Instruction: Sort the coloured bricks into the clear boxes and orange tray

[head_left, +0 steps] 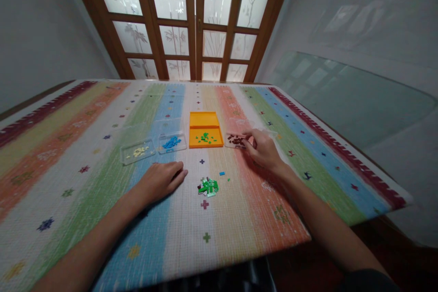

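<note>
My right hand [262,148] reaches over a clear tray [228,147] of small dark brown bricks [236,139]. Its thumb and fingertips are pinched together at the bricks; what lies between them is too small to make out. My left hand [166,180] rests palm down on the cloth, fingers loosely bent and holding nothing. Between the hands lies a small build of green bricks [208,187], with some brown and pale pieces at its edges. A loose blue brick [222,173] and a tiny green piece [228,179] lie beside it.
An opened orange box [203,118] with green bricks [205,137] stands in the middle. To its left are clear trays of blue bricks [171,142] and pale yellow bricks [139,151]. A striped tablecloth [191,237] covers the table, whose front edge is close to me.
</note>
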